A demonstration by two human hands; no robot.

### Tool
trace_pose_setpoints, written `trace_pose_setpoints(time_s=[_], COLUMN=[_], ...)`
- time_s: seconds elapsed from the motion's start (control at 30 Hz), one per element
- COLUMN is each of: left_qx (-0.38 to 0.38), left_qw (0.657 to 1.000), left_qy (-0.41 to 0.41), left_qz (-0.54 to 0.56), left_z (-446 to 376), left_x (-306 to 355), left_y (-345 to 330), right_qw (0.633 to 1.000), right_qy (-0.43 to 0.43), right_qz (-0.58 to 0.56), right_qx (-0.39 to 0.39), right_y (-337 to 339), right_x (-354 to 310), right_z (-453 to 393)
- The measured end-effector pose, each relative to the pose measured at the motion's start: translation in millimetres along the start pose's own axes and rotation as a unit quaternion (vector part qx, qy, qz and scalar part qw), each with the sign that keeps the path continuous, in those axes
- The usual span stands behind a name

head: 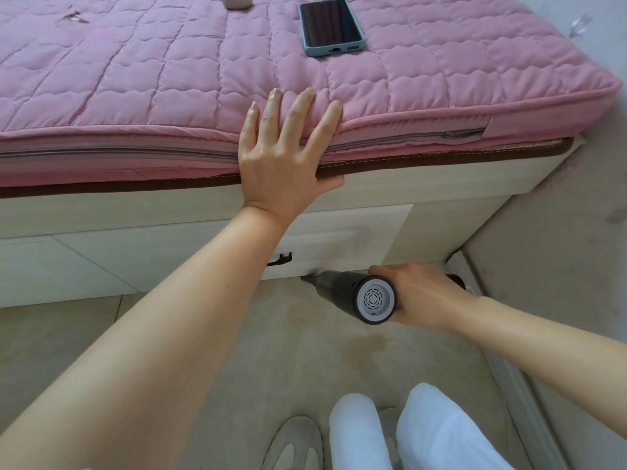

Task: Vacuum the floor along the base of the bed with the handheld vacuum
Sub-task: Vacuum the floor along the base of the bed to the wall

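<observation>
1. The step in hand is the vacuuming itself. The right hand (419, 296) has its fingers curled around the body of the handheld vacuum (353, 293) and holds it low, just above the floor (271, 351).
2. The vacuum lies almost flat. Its narrow nozzle points to the left and its tip is at the line where the floor meets the base of the bed (169, 228), just under the drawer front with the dark handle (280, 258). The grey round rear cap faces the camera.
3. The left hand (285, 154) holds nothing. Its fingers are straight and spread, and they rest on the edge of the pink mattress (135, 89), I think for support while the person bends down.
4. A phone (330, 27) lies on the mattress, well apart from both hands.
5. I judge the task as partly done: the nozzle is near the right corner of the bed, and a long part of the base to the left is probably not covered yet.
6. The next move calls for sliding the nozzle along the base line, with the tip kept close to the floor and to the bed.
</observation>
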State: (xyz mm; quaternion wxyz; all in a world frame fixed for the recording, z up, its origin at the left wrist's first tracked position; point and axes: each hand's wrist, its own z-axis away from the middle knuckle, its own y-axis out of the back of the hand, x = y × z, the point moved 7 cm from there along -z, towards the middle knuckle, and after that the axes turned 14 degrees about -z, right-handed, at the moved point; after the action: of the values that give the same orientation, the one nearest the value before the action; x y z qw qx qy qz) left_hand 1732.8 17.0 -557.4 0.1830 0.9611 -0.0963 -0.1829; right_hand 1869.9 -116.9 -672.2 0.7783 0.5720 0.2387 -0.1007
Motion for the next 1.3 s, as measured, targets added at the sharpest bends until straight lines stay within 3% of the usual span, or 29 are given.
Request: trace_pose_setpoints(time_s=[0.5, 1.3], left_qx=[0.006, -0.009], left_qw=[1.000, 1.000], left_qy=[-0.005, -0.015], left_qz=[-0.009, -0.012], left_z=[1, 2], left_x=[0, 0], left_y=[1, 0], right_qw=[0.997, 0.998], right_qy=[-0.068, -0.046], right_qz=[0.001, -0.041], right_qx=[0.021, 0.028], right_y=[30, 46], right_x=[33, 38], right_z=[30, 61])
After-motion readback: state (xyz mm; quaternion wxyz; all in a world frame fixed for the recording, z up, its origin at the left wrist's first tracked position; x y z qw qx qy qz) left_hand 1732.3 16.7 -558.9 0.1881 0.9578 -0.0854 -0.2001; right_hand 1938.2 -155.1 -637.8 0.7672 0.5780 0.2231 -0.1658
